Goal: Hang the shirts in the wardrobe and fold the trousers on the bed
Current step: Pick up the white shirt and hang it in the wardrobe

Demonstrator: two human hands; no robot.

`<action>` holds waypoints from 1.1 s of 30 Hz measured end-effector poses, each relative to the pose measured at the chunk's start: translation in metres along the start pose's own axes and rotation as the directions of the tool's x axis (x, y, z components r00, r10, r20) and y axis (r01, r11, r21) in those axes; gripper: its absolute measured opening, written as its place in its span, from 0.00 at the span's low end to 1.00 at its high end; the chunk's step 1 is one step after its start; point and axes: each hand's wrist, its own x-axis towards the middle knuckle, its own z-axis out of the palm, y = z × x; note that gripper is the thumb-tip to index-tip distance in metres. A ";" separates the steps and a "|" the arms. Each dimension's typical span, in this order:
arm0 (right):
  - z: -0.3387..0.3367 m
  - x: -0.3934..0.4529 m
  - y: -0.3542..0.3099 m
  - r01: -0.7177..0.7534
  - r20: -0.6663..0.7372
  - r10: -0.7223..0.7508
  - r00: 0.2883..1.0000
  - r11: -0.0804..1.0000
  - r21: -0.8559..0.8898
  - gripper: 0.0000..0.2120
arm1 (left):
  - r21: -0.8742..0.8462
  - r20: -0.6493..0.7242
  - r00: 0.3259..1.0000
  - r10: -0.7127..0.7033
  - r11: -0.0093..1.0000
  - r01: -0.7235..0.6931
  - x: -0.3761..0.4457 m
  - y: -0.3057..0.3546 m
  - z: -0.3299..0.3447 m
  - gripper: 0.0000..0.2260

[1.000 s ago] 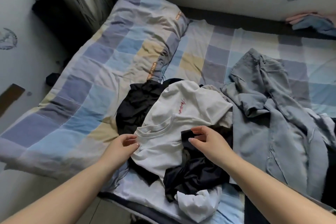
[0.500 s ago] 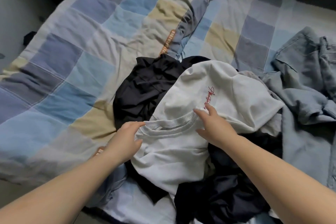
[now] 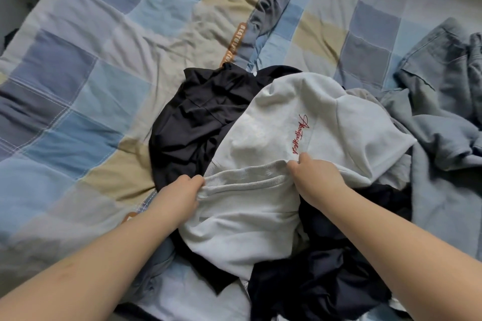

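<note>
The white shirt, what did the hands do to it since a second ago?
Both hands moved up to the ribbed collar of the white shirt. The left hand now grips its left end, and the right hand, which was on the black cloth, pinches its right end. The shirt, the black clothes and the grey trousers have not shifted.

Just one camera here, worn on the person's head, aimed forward and steeply down onto the bed (image 3: 104,81). It sits close, so both forearms run in from the bottom corners and the clothes pile (image 3: 260,164) fills the middle. Wide lens, edges bend a little.
</note>
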 end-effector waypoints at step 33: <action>-0.414 -0.467 0.149 -0.133 -0.733 0.379 0.566 0.919 0.372 0.16 | -0.032 -0.778 0.473 0.414 0.726 -0.687 -0.391 0.202 -0.392 0.08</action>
